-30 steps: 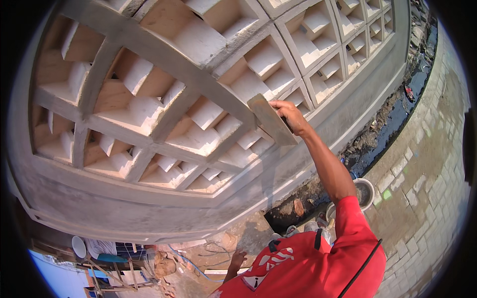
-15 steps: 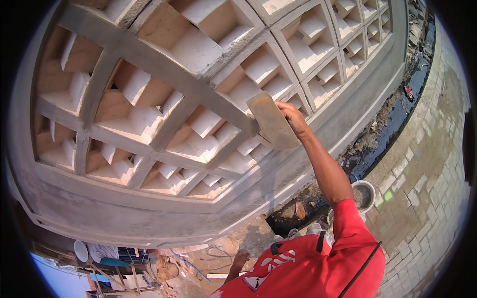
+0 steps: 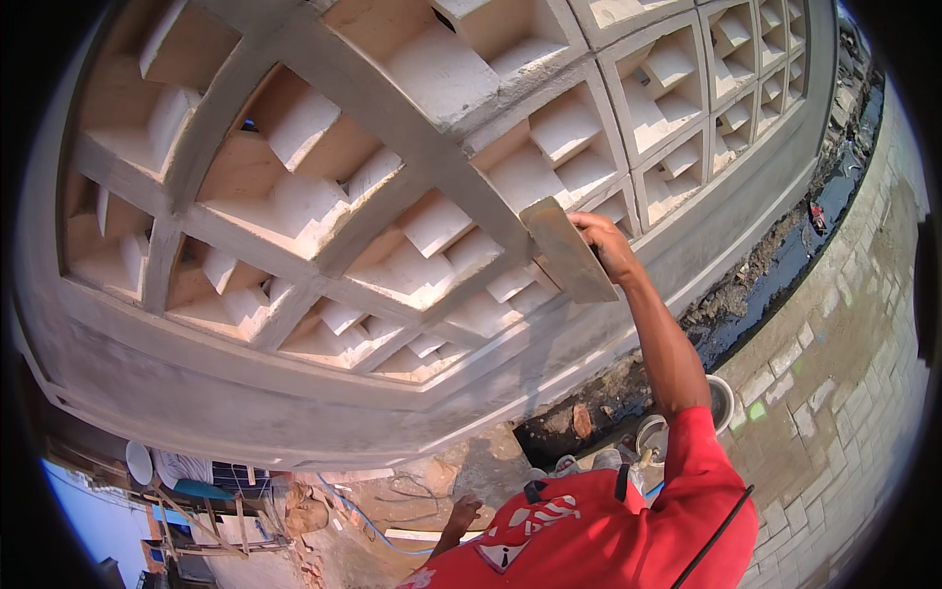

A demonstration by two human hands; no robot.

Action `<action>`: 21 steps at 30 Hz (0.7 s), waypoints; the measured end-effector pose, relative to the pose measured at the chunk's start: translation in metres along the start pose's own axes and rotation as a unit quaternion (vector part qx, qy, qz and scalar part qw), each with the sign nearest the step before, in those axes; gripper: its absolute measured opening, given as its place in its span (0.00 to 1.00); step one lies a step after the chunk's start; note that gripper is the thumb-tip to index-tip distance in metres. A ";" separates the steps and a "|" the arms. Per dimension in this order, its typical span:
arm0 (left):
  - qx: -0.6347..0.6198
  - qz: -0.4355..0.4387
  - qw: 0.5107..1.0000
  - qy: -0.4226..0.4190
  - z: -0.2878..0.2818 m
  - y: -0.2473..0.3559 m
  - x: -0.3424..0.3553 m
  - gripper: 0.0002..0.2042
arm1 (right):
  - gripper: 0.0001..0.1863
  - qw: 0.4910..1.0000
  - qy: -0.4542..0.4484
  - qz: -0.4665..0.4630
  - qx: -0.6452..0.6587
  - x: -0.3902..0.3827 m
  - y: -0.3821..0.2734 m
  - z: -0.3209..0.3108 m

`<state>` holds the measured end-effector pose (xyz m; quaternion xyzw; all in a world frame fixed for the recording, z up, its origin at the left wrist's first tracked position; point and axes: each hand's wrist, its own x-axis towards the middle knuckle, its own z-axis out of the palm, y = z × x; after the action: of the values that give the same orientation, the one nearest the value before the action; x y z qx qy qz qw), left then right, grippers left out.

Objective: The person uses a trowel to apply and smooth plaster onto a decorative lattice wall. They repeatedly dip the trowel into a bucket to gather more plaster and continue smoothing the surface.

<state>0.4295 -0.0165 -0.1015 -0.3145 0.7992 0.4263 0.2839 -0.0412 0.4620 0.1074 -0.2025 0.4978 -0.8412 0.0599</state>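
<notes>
My right hand grips a rectangular plastering trowel, its fingers wrapped behind the plate, so the handle is hidden. The plate is flat and grey-brown, tilted, its upper left end against or close to a smooth grey mortar rib of the breeze-block wall. Contact cannot be made out for certain. Low in the view, beside the red shirt, hangs my left hand, small and partly shaded, away from the wall. Its fingers look loosely bent and apart, with nothing seen in them. Pale hollow blocks fill the spaces between the ribs.
A grey plastered wall base runs below the blocks. A drainage ditch with dark water follows the wall, beside grey pavers. Near my right arm stand a pale bucket and a smaller container. A blue hose lies at lower left.
The view has shifted. My right hand and the trowel appear a little further right and slightly lower in the picture, still along the same rib. A smaller container beside the bucket shows more.
</notes>
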 end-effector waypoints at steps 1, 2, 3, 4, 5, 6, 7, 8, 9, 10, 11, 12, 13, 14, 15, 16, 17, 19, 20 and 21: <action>-0.066 -0.050 0.996 0.014 0.004 0.003 0.003 0.29 | 0.27 1.000 0.006 -0.009 -0.004 0.001 -0.001 0.001; -0.070 -0.052 0.996 0.023 0.004 0.006 0.007 0.29 | 0.27 1.000 0.004 -0.011 -0.009 0.003 -0.002 0.001; -0.075 -0.054 0.995 0.031 0.004 0.008 0.009 0.29 | 0.26 1.000 0.003 -0.013 -0.014 0.004 -0.005 0.000; -0.082 -0.056 0.994 0.037 0.007 0.009 0.009 0.29 | 0.26 1.000 0.001 -0.012 -0.021 0.003 -0.011 0.003; -0.095 -0.056 0.994 0.028 0.005 0.009 0.011 0.28 | 0.27 1.000 0.005 -0.008 -0.005 0.002 -0.015 0.004; -0.085 -0.045 0.995 0.031 0.007 0.009 0.013 0.28 | 0.27 1.000 0.011 -0.004 0.010 0.000 -0.020 0.003; -0.075 -0.034 0.996 0.034 0.007 0.010 0.017 0.28 | 0.28 1.000 0.016 -0.001 0.026 -0.002 -0.024 0.004; -0.063 -0.023 0.997 0.037 0.007 0.010 0.020 0.28 | 0.28 0.996 0.041 -0.012 0.076 -0.007 -0.028 0.010; -0.072 -0.016 0.997 0.031 0.006 0.010 0.024 0.28 | 0.28 0.990 0.066 -0.023 0.125 -0.015 -0.030 0.019; -0.081 -0.012 0.996 0.027 0.004 0.003 0.028 0.28 | 0.29 0.980 0.091 -0.032 0.176 -0.025 -0.029 0.028; -0.089 -0.007 0.996 0.023 0.002 -0.004 0.032 0.28 | 0.29 0.974 0.105 -0.027 0.199 -0.036 -0.025 0.037; -0.093 -0.004 0.995 0.021 0.004 -0.006 0.036 0.28 | 0.29 0.974 0.094 -0.036 0.205 -0.046 -0.019 0.044; -0.096 -0.002 0.995 0.019 0.005 -0.009 0.039 0.28 | 0.29 0.973 0.082 -0.044 0.212 -0.055 -0.008 0.049; -0.099 -0.001 0.995 0.018 0.006 -0.013 0.041 0.28 | 0.29 0.972 0.070 -0.050 0.220 -0.061 0.003 0.054; -0.101 -0.005 0.995 0.010 0.005 -0.017 0.043 0.28 | 0.28 0.968 0.059 -0.039 0.241 -0.067 0.011 0.057; -0.102 -0.010 0.995 0.003 0.004 -0.020 0.045 0.28 | 0.27 0.963 0.048 -0.027 0.262 -0.072 0.019 0.060; -0.103 -0.013 0.995 -0.004 0.003 -0.024 0.047 0.28 | 0.27 0.958 0.038 -0.017 0.282 -0.077 0.027 0.063; -0.096 -0.022 0.995 -0.010 -0.002 -0.026 0.053 0.28 | 0.24 0.932 0.070 0.018 0.356 -0.087 0.046 0.065; -0.093 -0.028 0.995 -0.012 -0.004 -0.028 0.055 0.28 | 0.23 0.915 0.085 0.035 0.393 -0.091 0.056 0.067; -0.093 -0.012 0.996 -0.007 -0.008 -0.027 0.057 0.28 | 0.21 0.895 0.094 0.034 0.435 -0.097 0.066 0.067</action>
<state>0.4111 -0.0501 -0.1525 -0.3462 0.7499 0.4980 0.2642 0.0672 0.4037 0.0517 -0.0589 0.0917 -0.9863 0.1236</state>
